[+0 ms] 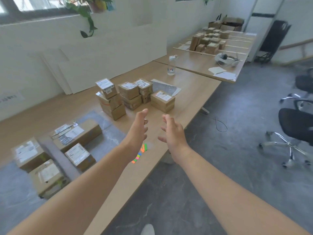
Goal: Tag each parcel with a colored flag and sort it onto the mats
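Observation:
A pile of cardboard parcels (128, 95) with white labels stands mid-table; the nearest single box (163, 101) is at its right end. My left hand (138, 128) and my right hand (172, 133) hover open and empty just short of that box, palms facing each other. Under my left wrist lies a strip of coloured flags (139, 153) in orange, pink, yellow and green. At the left, a grey mat (108, 138) carries two parcels (76, 134), and another grey mat (11, 189) holds two more parcels (45, 177).
A water bottle (171, 65) stands behind the pile, beside a silvery mailer bag (166, 87). A second table (199, 63) at the back right holds more boxes, a headset and papers. Black office chairs (298, 126) stand on the grey floor to the right.

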Demonstrator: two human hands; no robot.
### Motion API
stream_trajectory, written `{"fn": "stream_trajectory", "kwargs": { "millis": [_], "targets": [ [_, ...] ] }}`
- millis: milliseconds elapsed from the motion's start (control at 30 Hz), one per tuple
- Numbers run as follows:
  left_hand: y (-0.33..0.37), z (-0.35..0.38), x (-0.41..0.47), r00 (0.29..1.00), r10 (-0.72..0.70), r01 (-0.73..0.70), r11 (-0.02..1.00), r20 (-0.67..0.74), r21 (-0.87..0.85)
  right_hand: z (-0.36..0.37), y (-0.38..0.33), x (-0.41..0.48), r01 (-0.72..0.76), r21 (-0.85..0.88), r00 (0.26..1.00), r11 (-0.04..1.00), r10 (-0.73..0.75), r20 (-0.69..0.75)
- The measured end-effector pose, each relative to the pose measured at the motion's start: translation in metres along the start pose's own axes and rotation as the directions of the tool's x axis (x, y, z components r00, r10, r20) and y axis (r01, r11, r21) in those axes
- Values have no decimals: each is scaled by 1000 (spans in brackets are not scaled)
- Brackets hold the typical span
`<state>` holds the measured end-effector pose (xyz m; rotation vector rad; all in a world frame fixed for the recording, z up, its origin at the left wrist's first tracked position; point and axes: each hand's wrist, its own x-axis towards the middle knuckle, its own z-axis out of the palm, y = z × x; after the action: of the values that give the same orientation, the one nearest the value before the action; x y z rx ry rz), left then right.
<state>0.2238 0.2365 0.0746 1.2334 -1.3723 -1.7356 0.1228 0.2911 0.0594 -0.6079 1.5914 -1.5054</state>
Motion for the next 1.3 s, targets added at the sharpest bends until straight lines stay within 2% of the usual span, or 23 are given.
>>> {"fn": "stream_trajectory", "kwargs": {
  "millis": [167, 700, 933, 1300],
  "targets": [
    [6, 25, 52, 999, -3, 2, 1000, 53, 9, -17, -7, 53, 5, -9, 1000, 1000, -5, -16],
    [14, 43, 271, 994, -97, 99, 994, 42, -45, -7, -18, 270, -81, -72, 996, 994, 79, -30],
    [19, 31, 319, 990, -138, 141, 987, 41, -76, 11, -16, 329, -89, -104, 996, 991, 86, -34],
    [14, 26, 388, 976, -204, 193, 972, -76, -132, 30, 11, 419, -100, -181, 992, 978, 112, 54]
  ]
}}
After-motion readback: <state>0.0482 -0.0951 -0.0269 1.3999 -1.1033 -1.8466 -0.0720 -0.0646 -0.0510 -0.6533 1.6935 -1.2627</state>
